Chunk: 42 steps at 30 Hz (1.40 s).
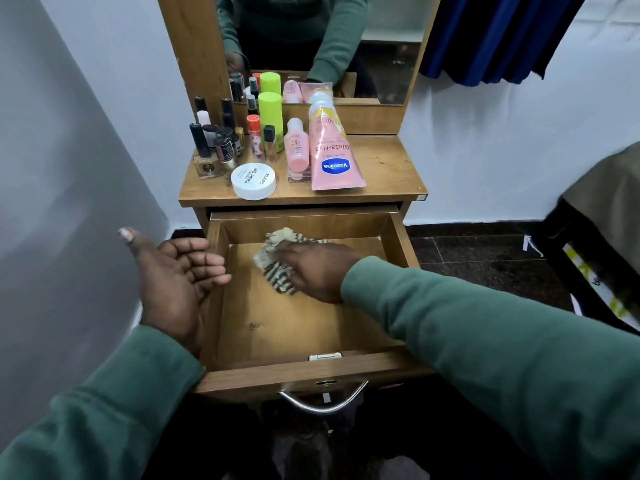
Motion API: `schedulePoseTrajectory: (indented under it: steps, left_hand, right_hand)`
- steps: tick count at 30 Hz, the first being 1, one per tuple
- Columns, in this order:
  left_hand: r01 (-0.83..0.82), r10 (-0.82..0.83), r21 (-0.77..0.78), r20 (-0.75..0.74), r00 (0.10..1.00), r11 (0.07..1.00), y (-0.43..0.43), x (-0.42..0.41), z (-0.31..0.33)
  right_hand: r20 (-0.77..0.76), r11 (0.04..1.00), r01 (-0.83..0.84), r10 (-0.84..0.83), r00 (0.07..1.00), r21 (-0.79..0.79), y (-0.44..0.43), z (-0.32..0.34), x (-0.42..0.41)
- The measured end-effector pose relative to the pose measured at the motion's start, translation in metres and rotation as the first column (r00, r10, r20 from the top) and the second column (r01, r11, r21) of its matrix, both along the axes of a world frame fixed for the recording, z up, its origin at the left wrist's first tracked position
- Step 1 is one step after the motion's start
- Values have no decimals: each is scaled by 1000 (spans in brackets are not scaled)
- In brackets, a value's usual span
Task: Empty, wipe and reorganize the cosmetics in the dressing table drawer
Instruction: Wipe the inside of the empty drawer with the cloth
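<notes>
The wooden drawer [298, 327] is pulled out and holds nothing but a striped cloth [277, 261]. My right hand [315, 268] presses that cloth onto the drawer floor near the back. My left hand [173, 275] hovers with fingers apart at the drawer's left wall, holding nothing. The cosmetics stand on the dressing table top [388, 168]: a pink Vaseline tube [332, 154], a small pink bottle [297, 147], a white round jar [254, 181], a green can [270, 116] and several dark nail polish bottles [214, 143].
A mirror [322, 46] rises behind the table top. A white wall stands close on the left. A metal handle [323, 400] sticks out of the drawer front. A blue curtain [498, 32] hangs at the upper right, and dark furniture [595, 258] stands at the right edge.
</notes>
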<state>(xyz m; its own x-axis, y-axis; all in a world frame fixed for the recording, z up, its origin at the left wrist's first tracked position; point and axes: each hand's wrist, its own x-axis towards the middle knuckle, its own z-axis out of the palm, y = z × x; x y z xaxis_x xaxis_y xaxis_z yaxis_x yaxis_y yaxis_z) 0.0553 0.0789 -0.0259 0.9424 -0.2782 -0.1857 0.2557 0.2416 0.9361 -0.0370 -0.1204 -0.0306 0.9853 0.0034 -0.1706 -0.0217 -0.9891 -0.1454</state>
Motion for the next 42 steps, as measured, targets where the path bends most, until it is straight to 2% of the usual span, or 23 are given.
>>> schedulePoseTrajectory:
  steps: [9,15,18,20,28,35,42]
  left_hand:
    - [1,-1,22,7,1000,1000,-1,-1,1]
    - [-8,8,30,2,1000,1000,0,-1,2]
    - [-3,3,19,12,1000,1000,0,-2,4]
    - [-4,4,20,8,1000,1000,0,-2,4]
    - [-5,5,16,-24,1000,1000,0,-4,8]
    - [-14,14,5,-41,999,1000,-1,-6,12]
    - [-35,35,-7,-39,999,999,0,-9,13]
  right_hand:
    - [-57,920,166,-199,978,-355,-57,19,-43]
    - [-58,878,170,-218,974,-448,-58,14,-45]
    - [-38,855,92,-129,991,-510,-57,17,-47]
    - [-63,871,49,-91,994,-489,-57,21,-54]
    - [-339,930,-75,-56,939,-360,-33,35,-82]
    - [-568,989,20,-102,817,-148,-15,43,-98]
    - [-633,990,119,-139,762,-75,-5,48,-91]
